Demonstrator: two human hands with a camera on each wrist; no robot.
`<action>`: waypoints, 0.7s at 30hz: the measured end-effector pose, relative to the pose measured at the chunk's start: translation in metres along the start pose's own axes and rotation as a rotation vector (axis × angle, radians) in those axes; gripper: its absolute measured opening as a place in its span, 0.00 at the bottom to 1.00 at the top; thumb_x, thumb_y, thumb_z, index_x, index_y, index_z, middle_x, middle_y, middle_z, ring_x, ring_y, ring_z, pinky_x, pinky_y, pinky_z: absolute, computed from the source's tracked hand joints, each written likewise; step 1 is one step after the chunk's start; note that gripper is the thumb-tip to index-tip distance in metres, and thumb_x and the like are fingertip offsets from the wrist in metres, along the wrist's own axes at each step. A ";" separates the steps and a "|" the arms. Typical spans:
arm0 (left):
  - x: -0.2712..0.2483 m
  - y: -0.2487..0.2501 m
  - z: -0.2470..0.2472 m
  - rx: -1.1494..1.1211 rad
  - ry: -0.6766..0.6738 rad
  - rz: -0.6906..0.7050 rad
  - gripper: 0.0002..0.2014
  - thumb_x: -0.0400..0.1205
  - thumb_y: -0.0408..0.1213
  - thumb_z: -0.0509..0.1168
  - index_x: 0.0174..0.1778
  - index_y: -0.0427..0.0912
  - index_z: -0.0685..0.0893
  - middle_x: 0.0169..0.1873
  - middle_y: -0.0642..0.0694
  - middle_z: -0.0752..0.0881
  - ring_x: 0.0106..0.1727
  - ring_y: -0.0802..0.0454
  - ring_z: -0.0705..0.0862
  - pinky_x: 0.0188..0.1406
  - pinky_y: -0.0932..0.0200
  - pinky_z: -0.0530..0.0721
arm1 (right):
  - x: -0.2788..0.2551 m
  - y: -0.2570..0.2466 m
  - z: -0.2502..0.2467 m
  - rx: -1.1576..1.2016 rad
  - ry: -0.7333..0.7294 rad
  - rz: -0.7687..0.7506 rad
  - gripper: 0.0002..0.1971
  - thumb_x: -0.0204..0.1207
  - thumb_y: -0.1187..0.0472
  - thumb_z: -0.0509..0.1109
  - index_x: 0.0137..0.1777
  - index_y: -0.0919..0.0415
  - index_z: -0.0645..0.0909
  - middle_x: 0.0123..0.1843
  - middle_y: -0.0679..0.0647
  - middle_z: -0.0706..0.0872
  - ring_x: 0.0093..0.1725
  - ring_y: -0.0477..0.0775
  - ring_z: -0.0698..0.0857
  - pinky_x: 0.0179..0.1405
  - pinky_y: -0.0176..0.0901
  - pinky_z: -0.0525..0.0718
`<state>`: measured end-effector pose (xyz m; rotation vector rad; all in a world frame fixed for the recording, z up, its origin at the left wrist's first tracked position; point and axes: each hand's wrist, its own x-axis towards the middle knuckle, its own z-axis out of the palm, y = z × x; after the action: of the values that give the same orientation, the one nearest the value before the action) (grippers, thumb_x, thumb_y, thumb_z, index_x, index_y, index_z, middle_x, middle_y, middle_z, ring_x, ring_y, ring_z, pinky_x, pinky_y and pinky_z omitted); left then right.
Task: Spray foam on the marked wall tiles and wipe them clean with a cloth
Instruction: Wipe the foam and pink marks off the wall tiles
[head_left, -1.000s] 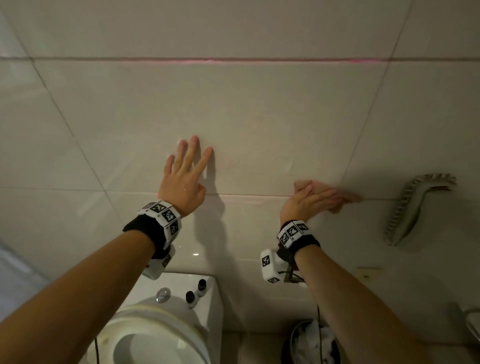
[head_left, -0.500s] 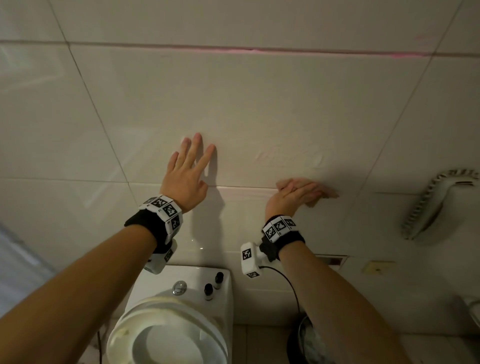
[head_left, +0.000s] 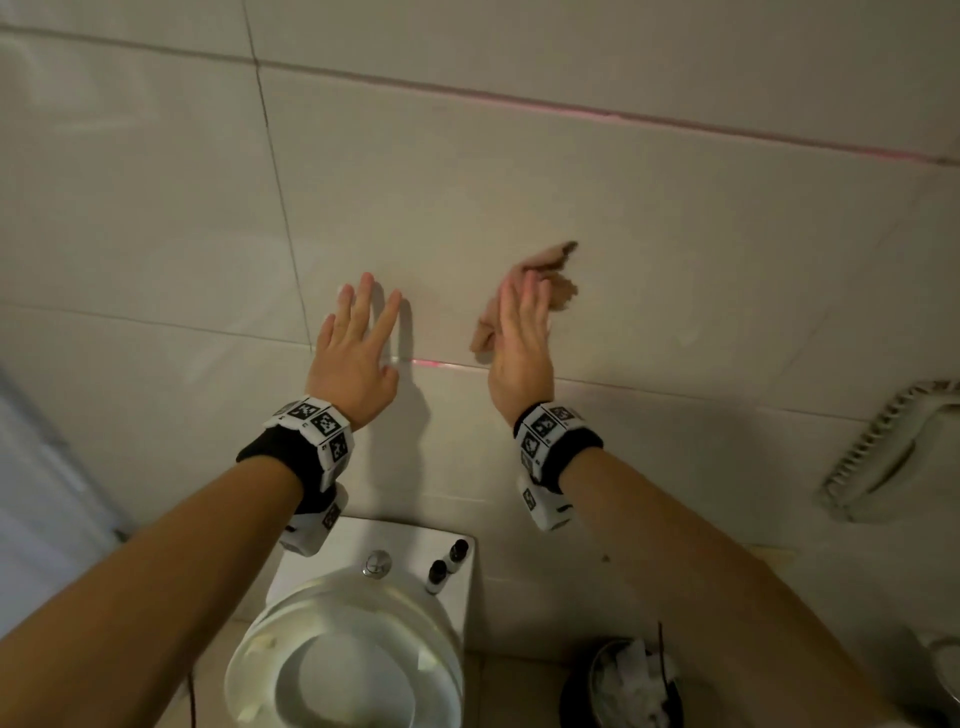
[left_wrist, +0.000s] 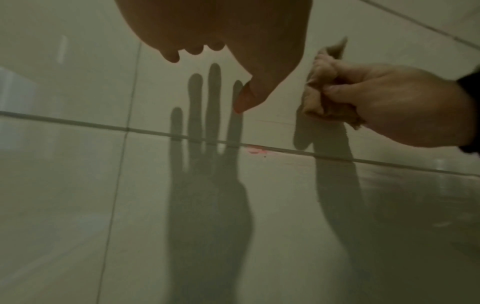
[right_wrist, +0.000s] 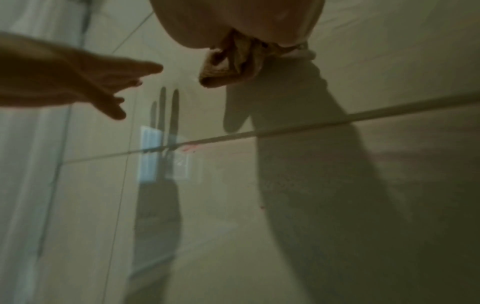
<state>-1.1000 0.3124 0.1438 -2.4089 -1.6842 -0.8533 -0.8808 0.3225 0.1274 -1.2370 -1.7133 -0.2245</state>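
The marked wall tile (head_left: 649, 234) is large and beige, with a red line (head_left: 597, 111) along its upper grout and a red mark (head_left: 441, 366) on the lower grout. My right hand (head_left: 524, 322) points up the tile and grips a crumpled tan cloth (head_left: 556, 270) against it. In the left wrist view the thumb and fingers of the right hand (left_wrist: 389, 102) pinch the cloth (left_wrist: 322, 96). My left hand (head_left: 363, 322) is spread with straight fingers at the wall, left of the cloth. It holds nothing. Whether it touches the tile I cannot tell.
Below my hands stands a white toilet (head_left: 291, 639); its cistern (head_left: 405, 540) carries two small dark bottles (head_left: 447, 566). A black bin (head_left: 576, 696) with white paper sits at the lower right. A ribbed fixture (head_left: 883, 457) hangs on the right wall. A pale panel (head_left: 31, 493) lies left.
My right hand has swept the cloth from the lower grout line at the right up and leftward onto the tile, and now points upward. The left hand has stayed in place.
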 end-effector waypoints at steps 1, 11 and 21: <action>-0.002 -0.003 -0.001 -0.009 0.006 -0.007 0.46 0.77 0.32 0.68 0.88 0.48 0.50 0.87 0.40 0.41 0.87 0.37 0.41 0.85 0.38 0.51 | 0.002 -0.002 0.005 -0.046 -0.076 -0.049 0.37 0.78 0.77 0.55 0.89 0.64 0.55 0.90 0.56 0.48 0.88 0.58 0.40 0.86 0.70 0.51; -0.006 -0.030 0.000 -0.022 0.013 -0.082 0.47 0.78 0.33 0.65 0.88 0.49 0.44 0.87 0.42 0.38 0.87 0.40 0.39 0.86 0.41 0.48 | -0.010 -0.009 0.077 -0.527 -0.492 -0.593 0.34 0.82 0.60 0.56 0.89 0.57 0.58 0.91 0.56 0.56 0.90 0.59 0.50 0.87 0.56 0.33; 0.005 -0.015 0.018 -0.022 0.018 -0.065 0.45 0.80 0.35 0.64 0.88 0.50 0.43 0.87 0.43 0.39 0.87 0.41 0.38 0.86 0.40 0.47 | -0.029 0.026 0.073 -0.584 -0.412 -0.739 0.26 0.82 0.62 0.61 0.80 0.56 0.77 0.84 0.52 0.73 0.84 0.56 0.71 0.86 0.57 0.55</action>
<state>-1.1052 0.3292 0.1269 -2.3646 -1.7654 -0.9045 -0.9026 0.3619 0.0579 -1.0224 -2.5367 -1.0251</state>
